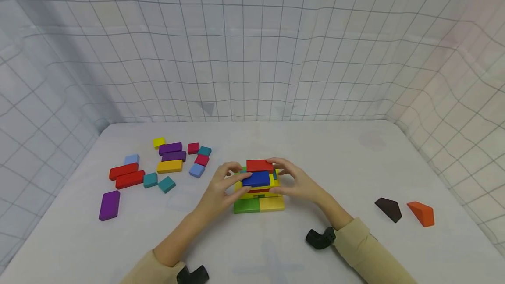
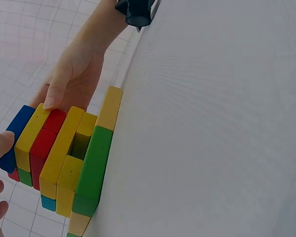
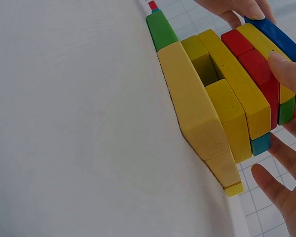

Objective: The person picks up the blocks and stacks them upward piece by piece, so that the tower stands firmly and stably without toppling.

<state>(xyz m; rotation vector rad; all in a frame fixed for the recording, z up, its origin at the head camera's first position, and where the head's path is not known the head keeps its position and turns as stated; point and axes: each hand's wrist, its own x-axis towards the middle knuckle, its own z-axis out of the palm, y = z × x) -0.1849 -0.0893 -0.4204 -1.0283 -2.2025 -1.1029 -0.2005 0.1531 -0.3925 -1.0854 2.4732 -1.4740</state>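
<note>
A stack of colored wooden blocks stands in the middle of the table. Its low front row shows a green block and a pale yellow block. Higher up lie yellow and red layers, with a blue block on top at the front and a red block behind it. My left hand touches the blue block's left end with a fingertip. On the opposite side, my right hand rests its thumb against the end of a yellow block; its other fingers curve toward the stack's back right.
Loose blocks lie at the left, among them a purple block, a red block and an orange-yellow block. To the right are a dark brown piece and an orange piece. A gridded white curtain surrounds the table.
</note>
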